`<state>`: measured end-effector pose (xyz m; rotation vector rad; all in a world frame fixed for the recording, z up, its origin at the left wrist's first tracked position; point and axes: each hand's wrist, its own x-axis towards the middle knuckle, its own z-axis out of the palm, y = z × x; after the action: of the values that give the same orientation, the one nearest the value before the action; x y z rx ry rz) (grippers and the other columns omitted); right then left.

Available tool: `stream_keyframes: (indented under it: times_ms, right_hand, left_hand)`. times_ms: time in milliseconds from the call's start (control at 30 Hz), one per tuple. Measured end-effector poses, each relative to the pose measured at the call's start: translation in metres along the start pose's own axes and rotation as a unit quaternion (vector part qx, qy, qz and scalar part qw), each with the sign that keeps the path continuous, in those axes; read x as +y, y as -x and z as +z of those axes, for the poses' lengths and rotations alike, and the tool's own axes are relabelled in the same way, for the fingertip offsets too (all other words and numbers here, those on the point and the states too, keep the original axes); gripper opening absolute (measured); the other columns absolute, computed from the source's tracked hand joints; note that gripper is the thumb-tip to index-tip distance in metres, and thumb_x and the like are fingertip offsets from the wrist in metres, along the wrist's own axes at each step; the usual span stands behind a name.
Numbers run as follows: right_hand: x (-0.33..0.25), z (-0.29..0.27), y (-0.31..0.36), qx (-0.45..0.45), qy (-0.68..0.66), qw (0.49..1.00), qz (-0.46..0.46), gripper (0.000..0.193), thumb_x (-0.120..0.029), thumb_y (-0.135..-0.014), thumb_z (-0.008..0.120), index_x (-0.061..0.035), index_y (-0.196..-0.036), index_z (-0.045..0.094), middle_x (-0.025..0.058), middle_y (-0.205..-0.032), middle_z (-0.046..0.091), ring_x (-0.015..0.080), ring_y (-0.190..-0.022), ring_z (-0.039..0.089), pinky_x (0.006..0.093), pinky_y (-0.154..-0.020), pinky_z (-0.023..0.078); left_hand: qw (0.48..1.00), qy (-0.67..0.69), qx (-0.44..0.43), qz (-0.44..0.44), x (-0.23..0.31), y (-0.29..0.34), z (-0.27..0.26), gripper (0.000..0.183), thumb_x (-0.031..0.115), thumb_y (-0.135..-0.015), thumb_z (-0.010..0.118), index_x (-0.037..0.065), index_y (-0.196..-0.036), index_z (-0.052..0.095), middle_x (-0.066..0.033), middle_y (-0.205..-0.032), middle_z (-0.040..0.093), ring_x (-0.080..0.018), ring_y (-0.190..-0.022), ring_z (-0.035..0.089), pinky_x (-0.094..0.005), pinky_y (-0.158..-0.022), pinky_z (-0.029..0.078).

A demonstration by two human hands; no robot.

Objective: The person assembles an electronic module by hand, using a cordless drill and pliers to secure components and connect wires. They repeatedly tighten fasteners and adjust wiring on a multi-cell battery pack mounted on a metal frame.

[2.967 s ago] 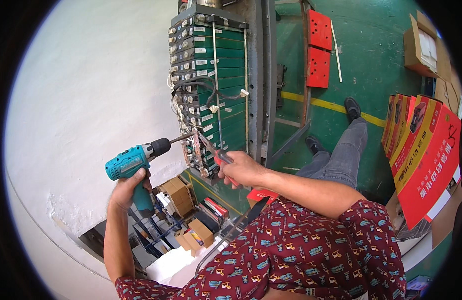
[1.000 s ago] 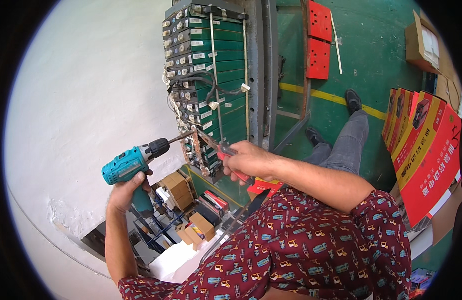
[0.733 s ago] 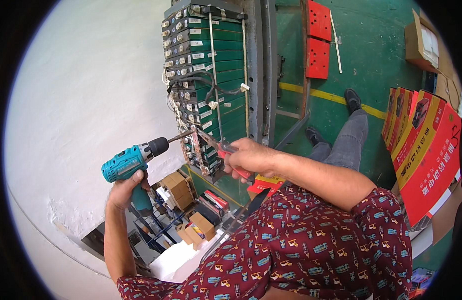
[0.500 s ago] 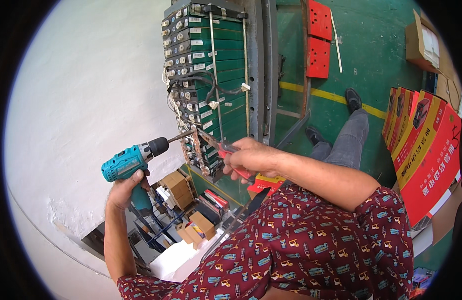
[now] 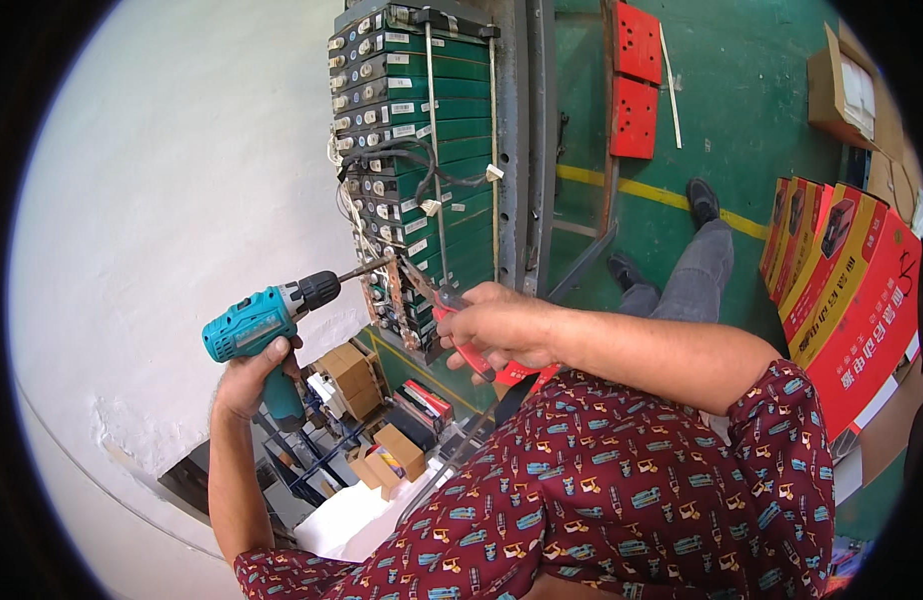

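Toward eight o'clock, the left hand (image 5: 250,380) is wrapped round the grip of a teal drill (image 5: 250,322), fingers closed. The drill's long bit (image 5: 364,268) points between two and three o'clock, its tip at the upper end of a copper-coloured strip (image 5: 396,288) on a stack of green cells (image 5: 464,128) standing at eleven o'clock. Just off centre toward four o'clock, the right hand (image 5: 502,328) is curled round the red handles of pliers (image 5: 446,304); their nose reaches toward ten o'clock, beside the bit, and whether it bites on the strip I cannot tell. Black cables (image 5: 384,154) cross the stack.

The drill is probably rigid and top-heavy, best held high on the grip under its body. The pliers should be stiff and light, with most leverage well back on the handles. The strip looks thin, likely bendable but springy, best pinched by its edge.
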<state>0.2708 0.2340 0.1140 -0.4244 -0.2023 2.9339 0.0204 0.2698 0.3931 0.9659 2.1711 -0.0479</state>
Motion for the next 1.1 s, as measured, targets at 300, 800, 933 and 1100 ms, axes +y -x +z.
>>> stream_keyframes:
  times_ms: [300,800,933,1100]
  right_hand:
    - [0.0012,-0.0040,-0.0108,0.005,0.072,0.997,-0.025,0.027,-0.016,-0.092,0.064,0.0013,-0.113,0.060,0.0085,-0.107,0.065,0.0201,-0.095,0.070,0.0363,-0.059,0.063]
    - [-0.0027,-0.0017,-0.0074,-0.003,0.058,0.998,-0.021,0.030,-0.019,-0.097,0.062,0.0002,-0.119,0.057,0.0106,-0.112,0.065,0.0218,-0.096,0.069,0.0404,-0.067,0.064]
    - [-0.0019,-0.0016,-0.0083,-0.005,0.060,0.998,-0.025,0.031,-0.019,-0.097,0.061,0.0011,-0.120,0.056,0.0111,-0.112,0.064,0.0205,-0.093,0.069,0.0388,-0.066,0.065]
    - [-0.0039,-0.0015,-0.0052,0.000,0.068,0.997,-0.029,0.031,-0.019,-0.098,0.060,0.0022,-0.121,0.056,0.0119,-0.112,0.064,0.0189,-0.090,0.068,0.0378,-0.067,0.066]
  left_hand:
    - [1.000,0.004,0.007,-0.001,-0.0025,0.0009,0.0011,0.060,0.042,-0.077,0.089,0.006,-0.119,0.063,-0.0092,-0.097,0.069,-0.0197,-0.069,0.069,-0.0356,-0.062,0.060]
    - [1.000,-0.001,0.009,0.006,-0.0015,0.0031,0.0032,0.054,0.039,-0.079,0.087,0.007,-0.117,0.064,-0.0087,-0.096,0.069,-0.0195,-0.069,0.068,-0.0362,-0.063,0.060]
    - [1.000,0.000,0.010,0.006,-0.0030,0.0028,0.0026,0.054,0.040,-0.079,0.087,0.007,-0.116,0.064,-0.0088,-0.096,0.070,-0.0193,-0.070,0.068,-0.0365,-0.062,0.060]
    - [1.000,0.000,0.012,0.006,-0.0038,0.0023,0.0031,0.055,0.040,-0.079,0.088,0.007,-0.116,0.064,-0.0089,-0.096,0.069,-0.0193,-0.070,0.068,-0.0371,-0.063,0.060]
